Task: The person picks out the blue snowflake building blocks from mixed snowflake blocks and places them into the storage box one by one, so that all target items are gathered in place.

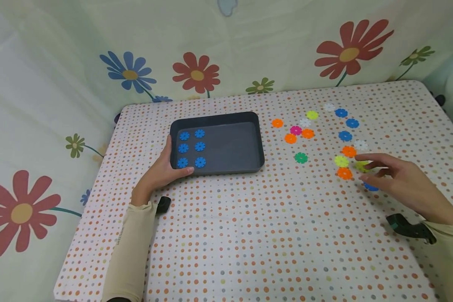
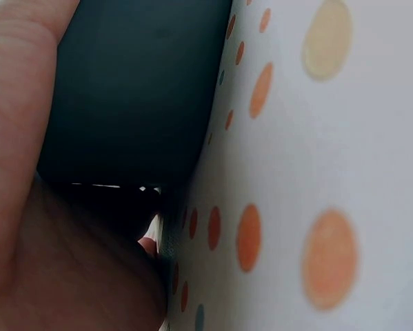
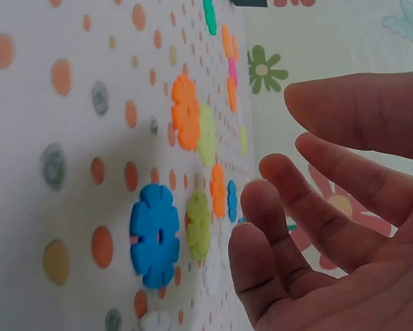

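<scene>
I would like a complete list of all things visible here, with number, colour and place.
White-dotted tabletop: one, white with multicoloured dots, centre
Flower-printed fabric curtain: pale, behind and left of tabletop
Dark grey rectangular tray: one, dark grey, on tabletop
Notched plastic discs: six, blue, tray's left half
Loose discs: four, blue, tabletop's right side
Orange discs: five, orange, same area
Yellow discs: three, yellow, same area
White discs: at least three, white, same area
Pink disc: one, pink, same area
Green disc: one, green, same area
Wrist devices: two, black, one per wrist
Sleeves: two, beige, on forearms
Left hand: one, bare, holding tray
Right hand: one, bare, near loose discs
</scene>
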`<action>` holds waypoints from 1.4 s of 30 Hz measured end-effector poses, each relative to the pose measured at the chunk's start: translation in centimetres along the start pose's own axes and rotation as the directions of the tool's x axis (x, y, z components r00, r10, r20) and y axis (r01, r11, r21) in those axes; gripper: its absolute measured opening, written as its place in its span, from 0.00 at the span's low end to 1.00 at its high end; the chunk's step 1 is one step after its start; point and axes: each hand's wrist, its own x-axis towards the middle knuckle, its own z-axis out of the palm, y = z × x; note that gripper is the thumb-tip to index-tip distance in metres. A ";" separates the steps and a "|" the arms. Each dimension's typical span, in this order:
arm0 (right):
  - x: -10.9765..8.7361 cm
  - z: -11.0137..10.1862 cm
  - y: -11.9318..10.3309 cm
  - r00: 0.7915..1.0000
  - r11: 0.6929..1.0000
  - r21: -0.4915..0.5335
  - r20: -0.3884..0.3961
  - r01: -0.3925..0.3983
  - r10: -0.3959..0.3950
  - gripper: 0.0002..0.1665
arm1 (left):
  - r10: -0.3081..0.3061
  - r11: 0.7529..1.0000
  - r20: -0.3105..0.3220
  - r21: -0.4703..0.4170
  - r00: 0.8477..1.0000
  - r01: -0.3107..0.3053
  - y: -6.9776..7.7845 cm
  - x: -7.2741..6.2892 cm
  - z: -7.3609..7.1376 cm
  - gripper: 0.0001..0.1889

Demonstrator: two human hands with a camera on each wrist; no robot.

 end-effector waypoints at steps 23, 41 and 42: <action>-0.2 -0.4 4.1 0.999 0.979 -0.202 0.025 0.033 -0.029 0.28 | 0.002 1.000 -0.004 -0.006 1.000 -0.002 -0.2 0.0 -0.2 0.71; 0.3 -1.2 4.4 0.998 0.969 -0.238 0.011 0.061 -0.061 0.14 | 0.021 1.000 -0.007 -0.022 1.000 -0.021 -0.3 0.4 0.2 0.72; 0.3 -1.2 4.4 0.998 0.970 -0.237 0.010 0.058 -0.058 0.13 | 0.018 1.000 -0.005 -0.021 1.000 -0.018 -0.3 0.3 0.2 0.72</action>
